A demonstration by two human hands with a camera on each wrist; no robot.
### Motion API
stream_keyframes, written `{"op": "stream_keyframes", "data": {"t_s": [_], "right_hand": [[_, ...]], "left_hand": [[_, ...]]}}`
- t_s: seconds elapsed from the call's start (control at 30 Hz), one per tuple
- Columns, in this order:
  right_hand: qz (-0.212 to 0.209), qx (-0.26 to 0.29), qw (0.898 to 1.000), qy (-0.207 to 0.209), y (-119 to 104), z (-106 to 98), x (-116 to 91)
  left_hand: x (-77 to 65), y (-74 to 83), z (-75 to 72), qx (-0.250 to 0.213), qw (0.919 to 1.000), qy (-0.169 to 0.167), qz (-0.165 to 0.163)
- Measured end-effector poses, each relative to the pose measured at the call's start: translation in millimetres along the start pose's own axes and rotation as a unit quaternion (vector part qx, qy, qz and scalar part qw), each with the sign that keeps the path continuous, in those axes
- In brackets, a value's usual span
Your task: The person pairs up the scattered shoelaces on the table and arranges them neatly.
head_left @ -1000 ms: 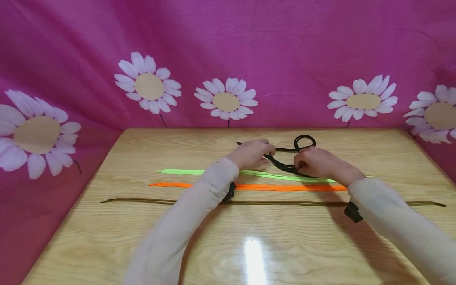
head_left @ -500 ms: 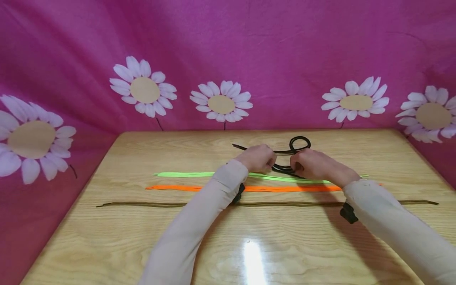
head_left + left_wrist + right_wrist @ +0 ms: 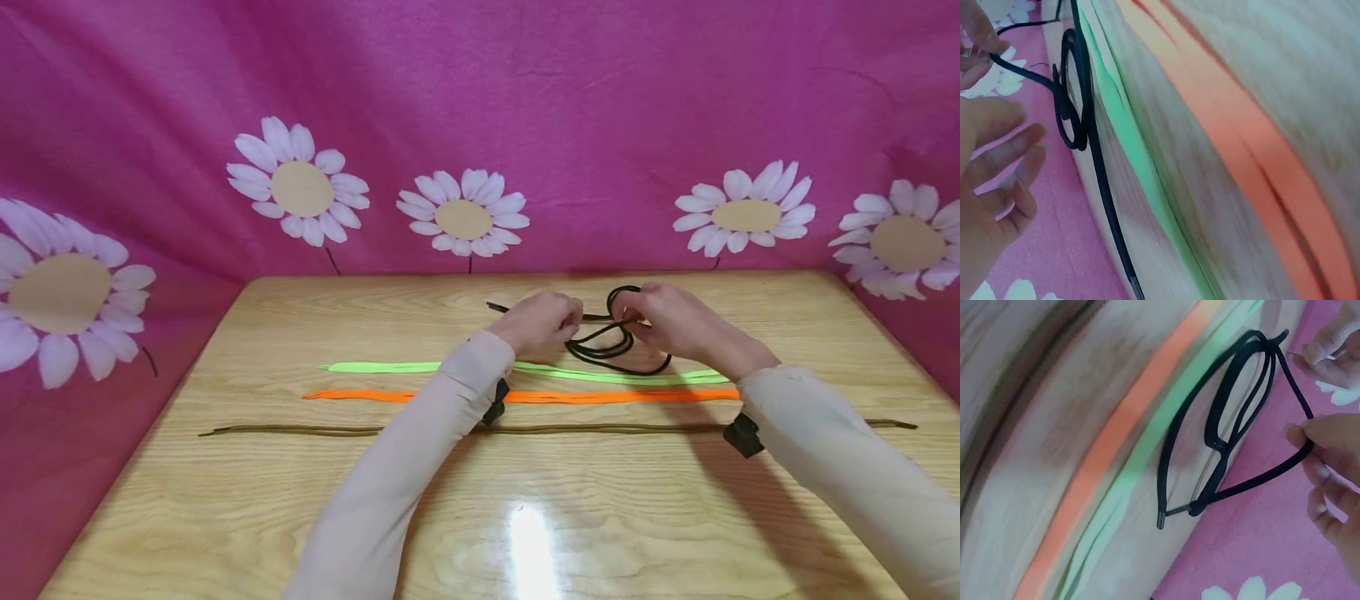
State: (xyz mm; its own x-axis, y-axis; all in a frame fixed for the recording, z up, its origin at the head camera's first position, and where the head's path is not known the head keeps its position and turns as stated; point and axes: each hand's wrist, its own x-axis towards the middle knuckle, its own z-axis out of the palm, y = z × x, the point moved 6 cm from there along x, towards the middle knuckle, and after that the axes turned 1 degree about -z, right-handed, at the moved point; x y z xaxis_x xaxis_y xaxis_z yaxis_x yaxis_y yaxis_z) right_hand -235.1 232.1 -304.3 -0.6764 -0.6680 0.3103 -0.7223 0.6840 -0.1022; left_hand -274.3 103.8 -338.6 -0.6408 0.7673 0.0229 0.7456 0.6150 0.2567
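A black shoelace [image 3: 600,350] lies in loose loops near the back of the wooden table. My right hand [image 3: 671,325] pinches one strand of it between thumb and fingertips, and in the right wrist view that strand is raised off the rest. Beside the loops, on their left, is my left hand [image 3: 543,321]. Its fingers [image 3: 1013,150] are bent loosely with nothing between them in the left wrist view. One tipped end of the black lace pokes out past the left hand.
A flat green lace [image 3: 390,367], a flat orange lace [image 3: 547,397] and a thin brown lace [image 3: 300,429] stretch across the table [image 3: 615,508] in front of the black one. Behind stands a magenta flowered cloth [image 3: 585,142].
My right hand has lifted a strand of the black shoelace up and back, and the loops have spread. The left hand held the lace a second ago and has since let go.
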Motion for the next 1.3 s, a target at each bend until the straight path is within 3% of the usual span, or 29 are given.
{"op": "stream_keyframes", "data": {"t_s": [0.17, 0.3, 0.37, 0.6, 0.93, 1.07, 1.3], "right_hand": [[-0.010, 0.009, 1.000, 0.016, -1.8, -6.6, 3.5], [0.012, 0.027, 0.999, 0.019, -0.2, -15.9, 4.2], [0.018, 0.029, 0.999, 0.022, 1.4, -21.2, 2.3], [-0.008, -0.006, 0.999, 0.050, 5.4, -36.1, -7.2], [0.003, -0.055, 0.995, 0.082, 31.0, -57.3, -33.8], [0.018, -0.067, 0.994, 0.079, 42.0, -61.9, -49.1], [0.061, -0.092, 0.992, 0.065, 56.7, -71.8, -75.5]], "left_hand": [[5.2, 3.0, 2.5, -0.007, 0.9998, -0.009, 0.013], [6.4, -3.6, 0.0, -0.017, 0.9998, 0.006, -0.009], [5.3, -8.0, -3.9, -0.026, 0.9994, 0.016, -0.017], [-2.9, -19.3, -29.7, 0.002, 0.9983, 0.055, 0.018], [-45.3, -79.7, -70.6, 0.053, 0.9934, 0.094, -0.039], [-65.3, -99.9, -79.7, 0.084, 0.9894, 0.108, -0.046], [-89.6, -128.1, -91.9, 0.103, 0.9819, 0.115, -0.109]]}}
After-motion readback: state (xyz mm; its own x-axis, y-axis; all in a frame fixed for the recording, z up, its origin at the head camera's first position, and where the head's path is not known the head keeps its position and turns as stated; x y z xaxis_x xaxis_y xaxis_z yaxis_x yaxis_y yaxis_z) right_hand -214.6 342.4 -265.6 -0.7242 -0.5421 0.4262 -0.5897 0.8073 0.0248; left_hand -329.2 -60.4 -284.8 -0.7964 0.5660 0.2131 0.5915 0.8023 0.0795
